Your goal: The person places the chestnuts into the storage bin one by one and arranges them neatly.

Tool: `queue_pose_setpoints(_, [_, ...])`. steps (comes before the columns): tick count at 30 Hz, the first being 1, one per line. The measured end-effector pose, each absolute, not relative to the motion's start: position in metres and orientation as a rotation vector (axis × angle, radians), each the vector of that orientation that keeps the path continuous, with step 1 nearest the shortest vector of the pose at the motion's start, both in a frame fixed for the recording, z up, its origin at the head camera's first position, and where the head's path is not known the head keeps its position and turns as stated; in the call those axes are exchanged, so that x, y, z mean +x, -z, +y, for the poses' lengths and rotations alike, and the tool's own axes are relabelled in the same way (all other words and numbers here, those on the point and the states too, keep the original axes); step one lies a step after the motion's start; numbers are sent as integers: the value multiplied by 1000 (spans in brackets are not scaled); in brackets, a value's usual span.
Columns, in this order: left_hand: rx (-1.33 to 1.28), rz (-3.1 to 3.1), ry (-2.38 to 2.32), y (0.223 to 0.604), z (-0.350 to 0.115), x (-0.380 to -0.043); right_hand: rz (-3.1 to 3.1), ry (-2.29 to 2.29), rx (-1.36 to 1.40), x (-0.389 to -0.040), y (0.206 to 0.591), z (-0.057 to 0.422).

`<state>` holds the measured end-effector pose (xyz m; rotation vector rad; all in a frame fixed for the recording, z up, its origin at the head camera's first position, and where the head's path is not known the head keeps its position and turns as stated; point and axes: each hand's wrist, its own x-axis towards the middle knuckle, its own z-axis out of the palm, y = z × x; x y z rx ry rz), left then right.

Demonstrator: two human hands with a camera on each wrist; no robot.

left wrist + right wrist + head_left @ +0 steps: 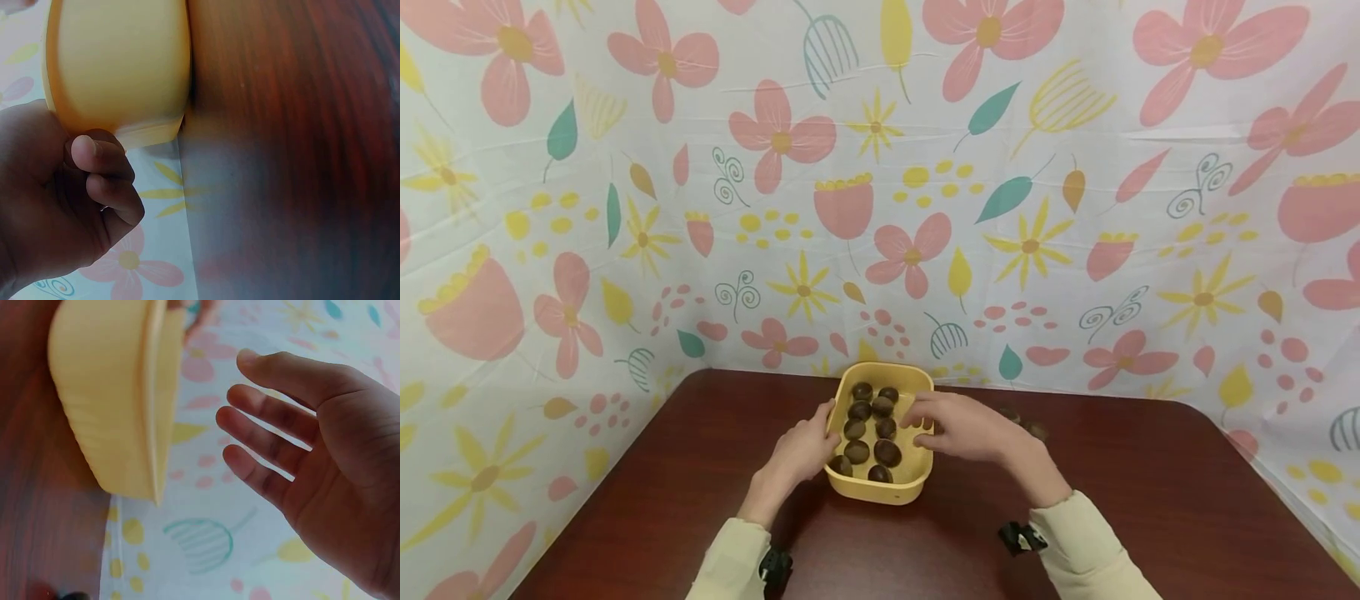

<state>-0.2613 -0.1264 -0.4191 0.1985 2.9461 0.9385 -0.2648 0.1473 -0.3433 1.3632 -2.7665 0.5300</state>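
Observation:
A yellow plastic tub [880,493] with rounded corners sits on the table, its left rim gripped by my left hand [803,446]. In the left wrist view the fingers [103,156] curl at the tub's outer wall. Inside lie several dark brown, shiny, roundish nuts that look like chestnuts [887,452], roughly in two rows. Above the tub's right side hovers my right hand [958,425], fingers loosely bent. The right wrist view shows that hand's palm with nothing in it, apart from the tub's wall [112,394].
A few more brown nuts [1036,430] lie on the table, partly hidden behind my right forearm. The dark red-brown wooden table [1112,483] meets a flower-printed cloth [1045,283] behind and at the sides.

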Motion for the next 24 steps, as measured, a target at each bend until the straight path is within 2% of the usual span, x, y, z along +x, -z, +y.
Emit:
queue_pose_setpoints(5, [186,2937,-946,420,-127,-261,-2734,-694,1206,-261,347,172])
queue_pose_setpoints(14, [180,2958,-923,422,-129,-263,-2709,-1014,924,-266,384,214])
queue_pose_setpoints(24, [193,2959,-924,422,-126,-264,-2769,-976,637,-277,406,247])
